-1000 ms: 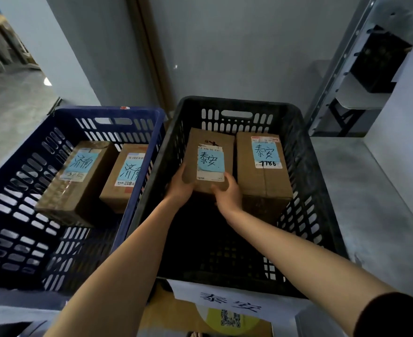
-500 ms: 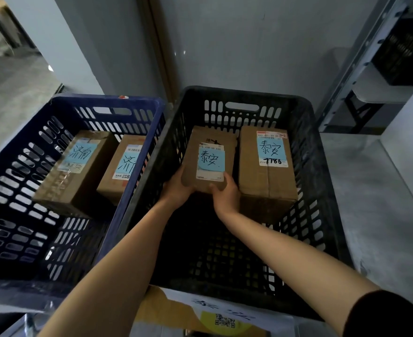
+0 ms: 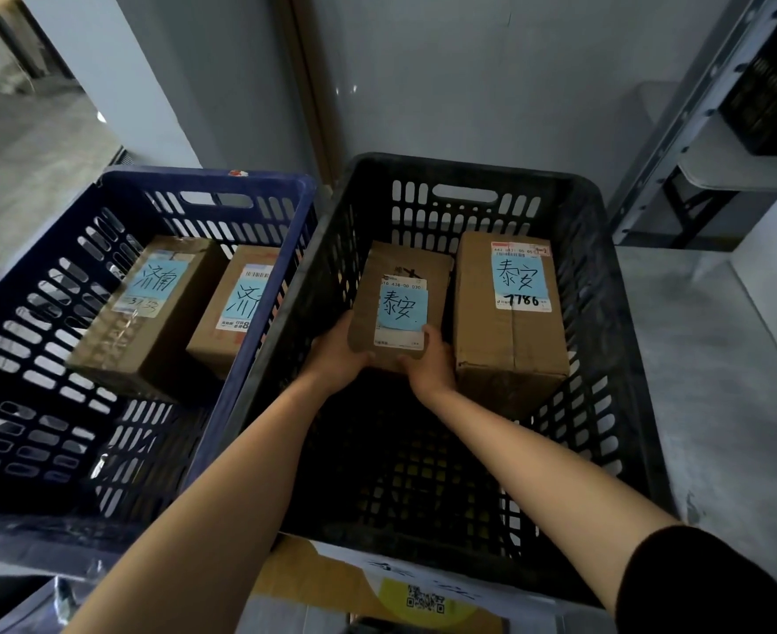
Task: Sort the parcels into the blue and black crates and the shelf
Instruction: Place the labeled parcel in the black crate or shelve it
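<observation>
Parcel (image 3: 400, 286) between fingers (image 3: 431, 336) of left hand (image 3: 338, 354) and right hand (image 3: 428, 366)

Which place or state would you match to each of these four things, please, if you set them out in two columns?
1. small parcel
2. parcel marked 7786
3. leftmost parcel
4. QR-code sheet

A. in the blue crate
B. in front of the black crate, at its near wall
C. held by left hand and right hand
D. untouched, right side of black crate

Pairs: 1-C, 2-D, 3-A, 4-B
</observation>
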